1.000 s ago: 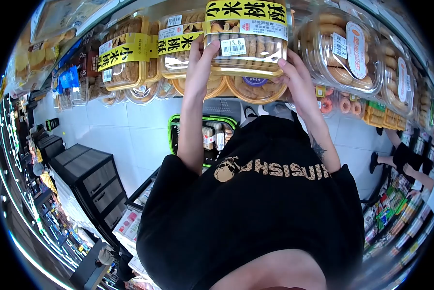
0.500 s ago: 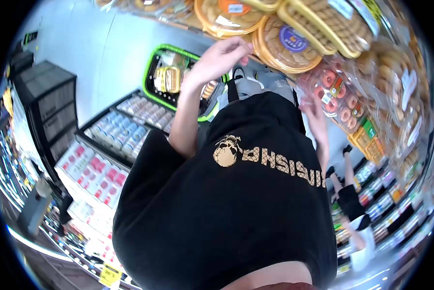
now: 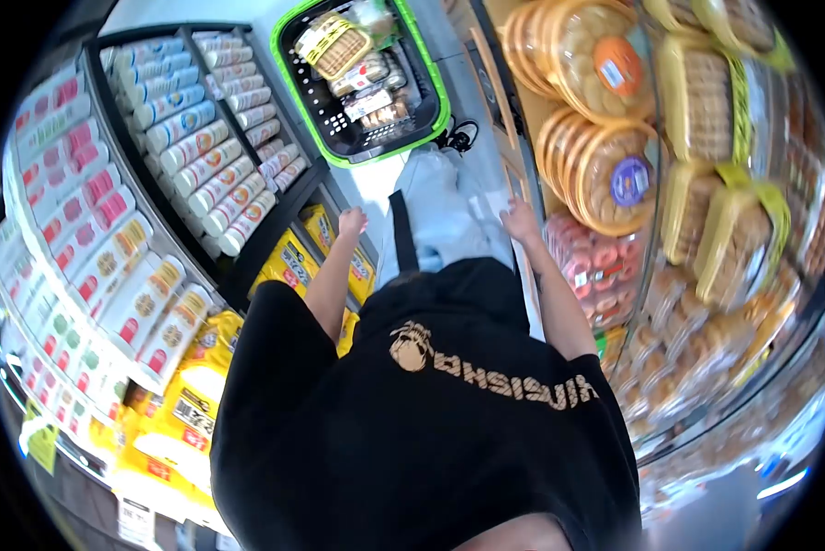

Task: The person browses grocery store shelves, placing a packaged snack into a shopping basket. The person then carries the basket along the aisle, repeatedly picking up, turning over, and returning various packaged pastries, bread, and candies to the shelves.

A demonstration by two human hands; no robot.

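Observation:
My left hand (image 3: 353, 220) hangs beside the left shelving, its fingers curled in with nothing visible in them. Near the wooden edge of the right-hand display is my right hand (image 3: 520, 220), empty, with its fingers loosely apart. Ahead of my feet stands a black basket with a green rim (image 3: 442, 101). Inside it lie a clear pastry box with a yellow label (image 3: 339, 48) and several other packages (image 3: 368, 103). Neither hand touches the basket or the goods.
On the left, racks hold several white canisters (image 3: 192, 147) and yellow packets (image 3: 288, 264). The right display carries stacked round cookie tubs (image 3: 628, 179), yellow-banded pastry boxes (image 3: 734, 243) and trays of pink-ringed items (image 3: 596, 266). A shoe (image 3: 463, 136) shows beside the basket.
My hands let go of the yellow-labelled pastry box held earlier and came down to my sides. The view has swung, with the basket now straight ahead and the cookie display on the right.

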